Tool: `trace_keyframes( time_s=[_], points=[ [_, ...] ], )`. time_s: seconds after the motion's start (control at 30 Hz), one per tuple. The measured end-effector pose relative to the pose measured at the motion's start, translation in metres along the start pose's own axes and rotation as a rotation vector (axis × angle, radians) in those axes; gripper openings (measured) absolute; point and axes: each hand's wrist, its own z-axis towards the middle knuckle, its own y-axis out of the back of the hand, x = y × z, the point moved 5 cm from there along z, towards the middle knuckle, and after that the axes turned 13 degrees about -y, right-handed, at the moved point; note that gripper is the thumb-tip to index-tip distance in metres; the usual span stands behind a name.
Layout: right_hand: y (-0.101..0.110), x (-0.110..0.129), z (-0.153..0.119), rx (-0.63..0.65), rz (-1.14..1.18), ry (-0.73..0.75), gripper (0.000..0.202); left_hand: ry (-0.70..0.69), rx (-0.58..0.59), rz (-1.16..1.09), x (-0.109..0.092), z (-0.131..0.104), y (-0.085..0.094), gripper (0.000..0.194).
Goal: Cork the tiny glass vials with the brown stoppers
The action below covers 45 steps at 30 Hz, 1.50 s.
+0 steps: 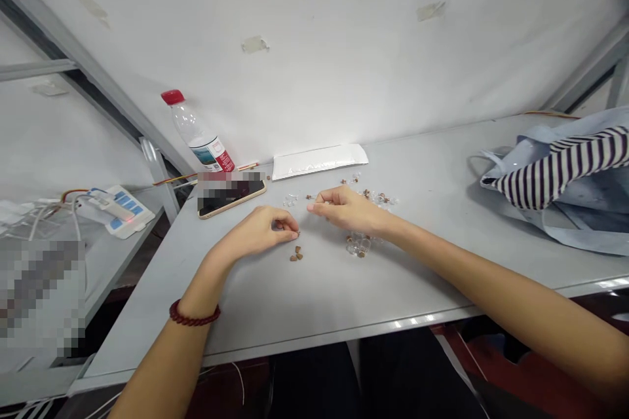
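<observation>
My left hand (272, 229), with a dark red bead bracelet (194, 314) at the wrist, is pinched at a tiny object too small to make out, low over the table (295, 314). Just below its fingertips lie several small brown pieces (297, 255). To its right, my right hand (344, 207) is closed, thumb and index finger together; whatever they hold is too small to name. Clear rings with brown bits (358, 244) lie under the right wrist, and more clear and brown pieces (381, 198) sit behind it. Small clear pieces (290, 200) lie between the hands, further back.
A phone (232, 194) and a red-capped bottle (206, 144) stand at the back left. A white packet (319, 161) lies along the wall. On the right is a bag with striped cloth (565, 170). A power strip (125, 211) with cables is at the far left.
</observation>
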Motion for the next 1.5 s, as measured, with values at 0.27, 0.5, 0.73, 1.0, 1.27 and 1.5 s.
trace_keyframes(
  time_s=[0.27,0.5,0.73,1.0,1.27,1.5],
  points=[
    [0.001,0.0,0.0,-0.015,0.047,0.038,0.043,0.027,-0.007,0.081,-0.001,-0.002,0.006,0.019],
    [0.009,0.0,0.002,-0.08,0.133,0.027,0.043,0.109,-0.254,0.115,0.0,-0.026,0.015,0.024],
    [0.018,-0.002,0.005,-0.321,-0.05,0.044,0.044,0.154,-0.21,0.322,-0.02,-0.052,-0.035,0.023],
    [0.036,-0.016,0.018,-0.232,0.068,-0.099,0.049,0.046,-0.125,0.393,-0.014,-0.038,-0.044,0.021],
    [0.04,-0.018,0.019,-0.211,0.15,-0.109,0.045,-0.073,-0.408,0.157,-0.037,-0.024,-0.026,0.013],
    [0.04,-0.016,0.022,-0.342,-0.016,0.037,0.048,-0.075,-0.67,-0.063,-0.049,0.038,0.007,0.015]
  ],
)
